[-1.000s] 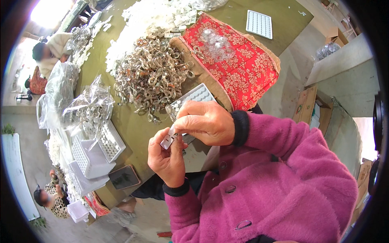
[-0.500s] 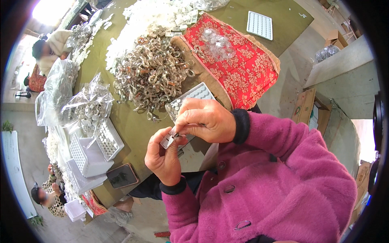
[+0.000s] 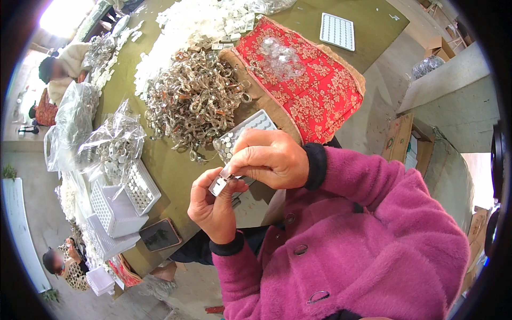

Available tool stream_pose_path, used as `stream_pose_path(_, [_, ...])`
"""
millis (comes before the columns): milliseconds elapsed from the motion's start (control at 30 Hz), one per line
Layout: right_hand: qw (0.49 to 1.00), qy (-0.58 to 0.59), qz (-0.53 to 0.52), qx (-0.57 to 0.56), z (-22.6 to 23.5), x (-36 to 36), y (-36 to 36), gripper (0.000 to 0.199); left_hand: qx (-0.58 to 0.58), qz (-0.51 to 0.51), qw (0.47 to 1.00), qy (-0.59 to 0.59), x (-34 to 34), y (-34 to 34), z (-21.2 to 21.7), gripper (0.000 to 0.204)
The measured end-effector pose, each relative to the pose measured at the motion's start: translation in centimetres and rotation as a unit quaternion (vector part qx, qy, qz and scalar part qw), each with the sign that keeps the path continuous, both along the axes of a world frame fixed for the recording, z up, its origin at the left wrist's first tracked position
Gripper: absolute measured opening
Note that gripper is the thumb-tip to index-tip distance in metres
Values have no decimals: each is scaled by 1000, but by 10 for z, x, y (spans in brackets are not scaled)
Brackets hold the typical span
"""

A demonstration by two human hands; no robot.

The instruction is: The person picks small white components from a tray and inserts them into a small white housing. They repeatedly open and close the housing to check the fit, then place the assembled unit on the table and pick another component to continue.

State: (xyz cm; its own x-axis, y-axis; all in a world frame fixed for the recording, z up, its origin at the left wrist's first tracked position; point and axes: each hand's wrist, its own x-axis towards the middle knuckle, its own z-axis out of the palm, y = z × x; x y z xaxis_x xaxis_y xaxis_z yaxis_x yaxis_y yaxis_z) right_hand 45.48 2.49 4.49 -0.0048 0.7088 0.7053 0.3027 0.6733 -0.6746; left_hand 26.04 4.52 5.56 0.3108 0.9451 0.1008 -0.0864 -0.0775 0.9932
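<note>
Between the thumb and fingers of my left hand [image 3: 213, 205] is a small white rectangular piece [image 3: 219, 184] with a dark slot or fitting on it. My right hand [image 3: 274, 160] pinches at the upper end of this piece, its fingertips meeting those of the left. Whatever tiny part the right fingertips hold is mostly hidden by the fingers. Just beyond the right hand lies a white tray [image 3: 260, 121] with round white discs in its near part. Farther off is a large heap of shiny metal pieces with rings [image 3: 194, 101].
White small pieces [image 3: 181, 26] are heaped at the back. A red floral cloth [image 3: 314, 90] bears clear bits; another white tray [image 3: 337, 32] lies beyond. Stacked trays [image 3: 109, 210], a phone [image 3: 161, 234] and clear plastic bags [image 3: 74, 120] are left. Other people sit along the far left.
Both hands stay together on the small white piece, which has tilted slightly. The whole view has shifted a little.
</note>
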Motion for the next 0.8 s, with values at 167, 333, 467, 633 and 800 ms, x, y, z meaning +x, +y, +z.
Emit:
stream_pose_path(167, [999, 25, 22, -25, -2, 1, 1, 22, -28, -1, 999, -34, 1, 2, 1, 29])
stream_pose_path(333, [999, 21, 29, 18, -4, 2, 2, 22, -87, 1, 990, -110, 4, 1, 4, 30])
stream_pose_path(467, [999, 20, 20, 21, -5, 2, 3, 24, -135, -8, 980, -149, 6, 1, 6, 32])
stream_pose_path(633, [998, 40, -13, -37, -5, 0, -3, 20, -181, -9, 969, -166, 9, 0, 8, 33])
stream_pose_path(800, [993, 27, -59, -94, -2, 1, -10, 16, -174, 0, 971, -165, 13, -2, 7, 33])
